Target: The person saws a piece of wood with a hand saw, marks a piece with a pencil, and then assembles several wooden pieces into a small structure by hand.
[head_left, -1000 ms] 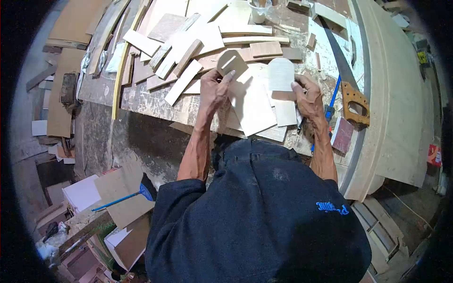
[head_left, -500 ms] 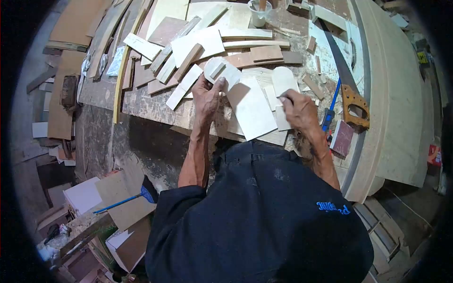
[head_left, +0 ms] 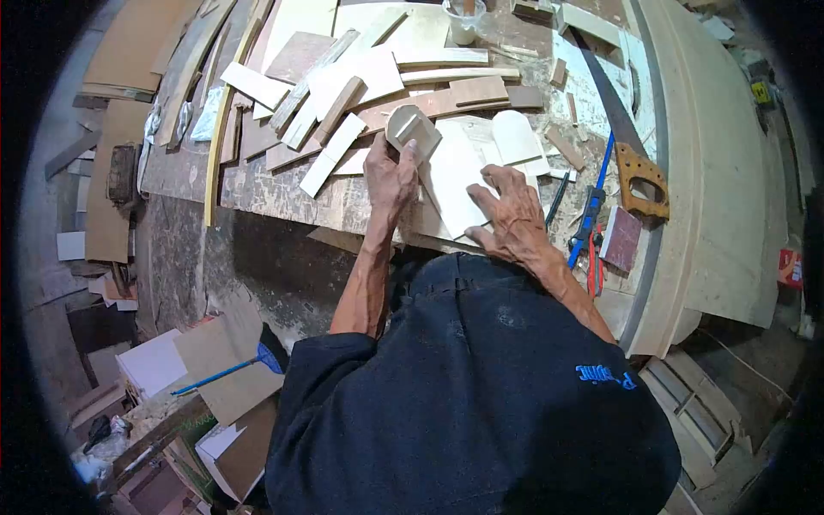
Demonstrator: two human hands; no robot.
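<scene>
My left hand [head_left: 390, 178] is closed around a small round-ended wooden piece [head_left: 427, 139] with a short strip standing on its face, thumb against its near side. The piece is raised and tilted above the bench. Below it lies a pale flat board [head_left: 448, 176], reaching the bench's front edge. My right hand [head_left: 513, 215] hovers or rests over this board's right side, fingers spread and curved, with nothing visible in them; contact cannot be made out. Beyond that hand lies a second round-ended board [head_left: 515, 137]. A dark slim tool [head_left: 558, 197] is just right of the right hand.
A handsaw [head_left: 644, 182], a blue utility knife [head_left: 586, 221], a red-handled tool [head_left: 594, 273] and a reddish block [head_left: 620, 239] lie at the right. Wooden strips [head_left: 339, 110] cover the bench's left and back. A plastic cup [head_left: 464, 26] stands at the back.
My right hand has moved left and toward me from beside the second round-ended board, and its fingers have spread. The held piece has turned and shifted slightly right.
</scene>
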